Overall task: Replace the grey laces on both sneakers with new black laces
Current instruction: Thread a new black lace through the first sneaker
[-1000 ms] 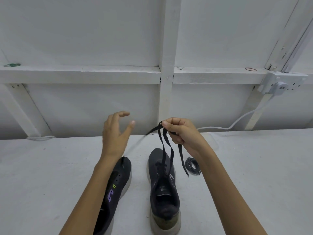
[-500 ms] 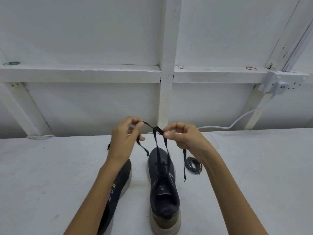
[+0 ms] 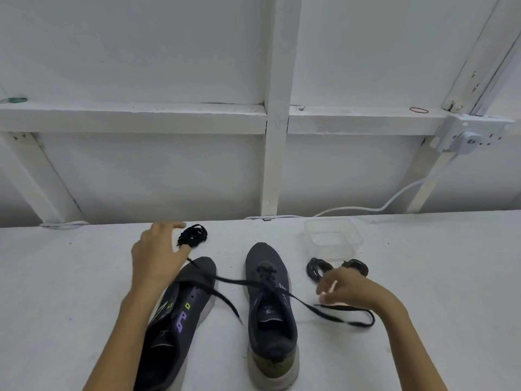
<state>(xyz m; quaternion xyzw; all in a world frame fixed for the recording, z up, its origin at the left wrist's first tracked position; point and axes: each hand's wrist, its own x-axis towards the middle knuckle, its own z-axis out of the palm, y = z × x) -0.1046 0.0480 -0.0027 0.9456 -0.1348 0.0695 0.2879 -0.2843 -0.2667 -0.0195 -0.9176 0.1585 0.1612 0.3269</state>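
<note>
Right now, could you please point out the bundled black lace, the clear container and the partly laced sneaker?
bundled black lace (image 3: 194, 235): head view, middle of the bundle.
clear container (image 3: 335, 251): head view, its near wall.
partly laced sneaker (image 3: 265, 256): head view, its toe.

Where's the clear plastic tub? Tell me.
In the head view, the clear tub sits right of centre near the wall, just beyond two coiled laces.

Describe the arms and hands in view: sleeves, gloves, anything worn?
Two bare arms, no robot parts. The left arm and right arm show no sleeves up to the frame's lower edge. Neither the left hand nor the right hand wears a glove; no watch, bracelet or ring shows, though the right hand is motion-blurred.
</note>
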